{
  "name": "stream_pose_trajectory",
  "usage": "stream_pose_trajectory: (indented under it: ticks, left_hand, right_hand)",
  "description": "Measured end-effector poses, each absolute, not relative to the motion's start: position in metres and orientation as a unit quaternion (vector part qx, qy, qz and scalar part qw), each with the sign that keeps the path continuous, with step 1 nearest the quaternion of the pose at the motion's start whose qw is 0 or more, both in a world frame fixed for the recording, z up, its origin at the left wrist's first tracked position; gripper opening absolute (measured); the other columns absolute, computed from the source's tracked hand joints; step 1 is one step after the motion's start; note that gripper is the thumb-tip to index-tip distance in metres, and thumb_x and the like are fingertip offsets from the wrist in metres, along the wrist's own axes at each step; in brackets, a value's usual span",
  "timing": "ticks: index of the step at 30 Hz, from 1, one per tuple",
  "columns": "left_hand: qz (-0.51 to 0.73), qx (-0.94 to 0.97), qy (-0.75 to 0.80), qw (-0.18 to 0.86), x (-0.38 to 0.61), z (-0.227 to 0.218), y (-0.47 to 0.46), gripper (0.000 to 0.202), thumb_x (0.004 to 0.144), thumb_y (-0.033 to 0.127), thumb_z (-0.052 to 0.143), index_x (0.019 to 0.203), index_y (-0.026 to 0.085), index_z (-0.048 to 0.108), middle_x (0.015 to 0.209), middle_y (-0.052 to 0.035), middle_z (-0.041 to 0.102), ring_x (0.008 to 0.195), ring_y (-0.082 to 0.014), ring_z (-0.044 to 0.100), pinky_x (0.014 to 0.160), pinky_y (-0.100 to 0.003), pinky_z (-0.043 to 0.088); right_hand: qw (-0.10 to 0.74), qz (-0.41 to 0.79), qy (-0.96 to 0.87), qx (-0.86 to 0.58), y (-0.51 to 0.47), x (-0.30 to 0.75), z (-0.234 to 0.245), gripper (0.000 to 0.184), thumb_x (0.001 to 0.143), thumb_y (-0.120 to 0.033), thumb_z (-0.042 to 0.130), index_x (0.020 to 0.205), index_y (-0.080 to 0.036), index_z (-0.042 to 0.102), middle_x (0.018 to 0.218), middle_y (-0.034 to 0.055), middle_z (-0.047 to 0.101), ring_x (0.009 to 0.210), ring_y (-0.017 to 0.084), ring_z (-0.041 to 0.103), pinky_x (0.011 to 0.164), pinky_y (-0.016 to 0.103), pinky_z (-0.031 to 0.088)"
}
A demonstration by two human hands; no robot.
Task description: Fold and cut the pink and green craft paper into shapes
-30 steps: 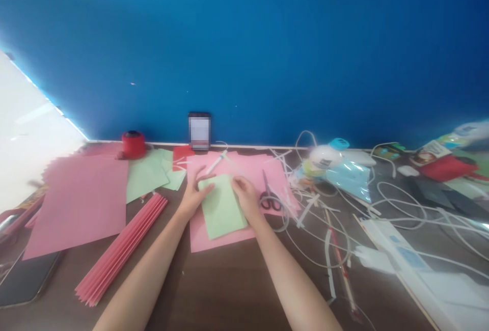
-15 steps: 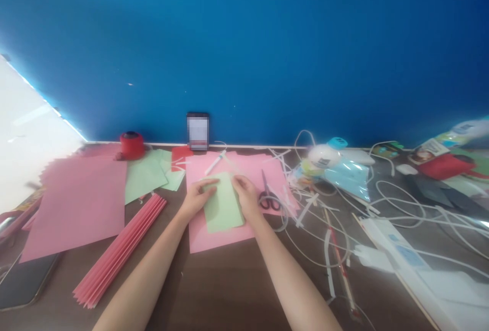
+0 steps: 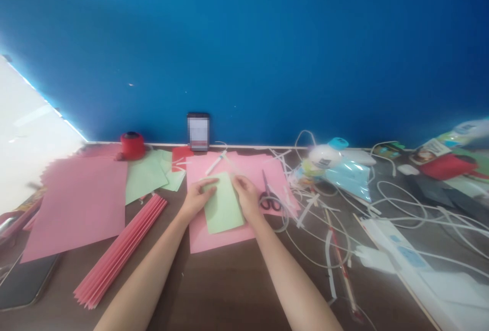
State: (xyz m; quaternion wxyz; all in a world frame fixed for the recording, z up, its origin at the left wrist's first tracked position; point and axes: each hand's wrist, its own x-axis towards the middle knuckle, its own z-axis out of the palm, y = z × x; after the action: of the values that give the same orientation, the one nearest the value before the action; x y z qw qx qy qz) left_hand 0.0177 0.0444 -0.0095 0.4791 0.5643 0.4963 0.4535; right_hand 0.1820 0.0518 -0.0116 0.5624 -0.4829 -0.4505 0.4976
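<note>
Pale green paper (image 3: pixel 223 208) | plain, four-sided, slightly skewed | over pink paper (image 3: pixel 254 167)

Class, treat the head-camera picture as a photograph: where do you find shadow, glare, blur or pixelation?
Head view: a soft shadow darkens part of the green paper near the left hand; head view: glare streaks the blue plastic packet; head view: the red item toward the right edge looks smeared; head view: the screen of the upright device is pixelated.
</note>
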Motion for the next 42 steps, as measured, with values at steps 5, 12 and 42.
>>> stream_pose_trajectory:
  ticks: [5,12,42]
  left_hand:
    - [0.47,0.56,0.496,0.468,0.016,-0.011,0.045,0.032,0.071,0.034,0.062,0.099,0.018,0.066,0.109,-0.0086,0.063,0.103,-0.0239,0.055,0.089,-0.035,0.041]
    - [0.47,0.548,0.493,0.485,0.015,-0.01,0.045,0.035,0.071,0.037,0.063,0.1,0.019,0.066,0.11,-0.0088,0.062,0.102,-0.0246,0.056,0.087,-0.035,0.043]
    - [0.479,0.537,0.494,0.488,0.015,-0.01,0.046,0.036,0.069,0.038,0.064,0.099,0.018,0.066,0.108,-0.0083,0.063,0.098,-0.0237,0.058,0.084,-0.032,0.042]
  right_hand:
    - [0.541,0.518,-0.464,-0.472,0.051,0.182,-0.01,0.025,0.069,-0.044,0.061,0.075,-0.02,0.061,0.077,0.0013,0.063,0.077,0.019,0.056,0.07,0.03,0.042]
    - [0.559,0.514,-0.448,-0.472,0.055,0.184,-0.014,0.024,0.067,-0.044,0.064,0.072,-0.021,0.06,0.075,0.0005,0.061,0.073,0.018,0.055,0.07,0.03,0.043]
    - [0.567,0.51,-0.45,-0.464,0.055,0.182,-0.018,0.019,0.068,-0.039,0.064,0.071,-0.021,0.058,0.073,-0.0008,0.057,0.071,0.016,0.052,0.068,0.028,0.041]
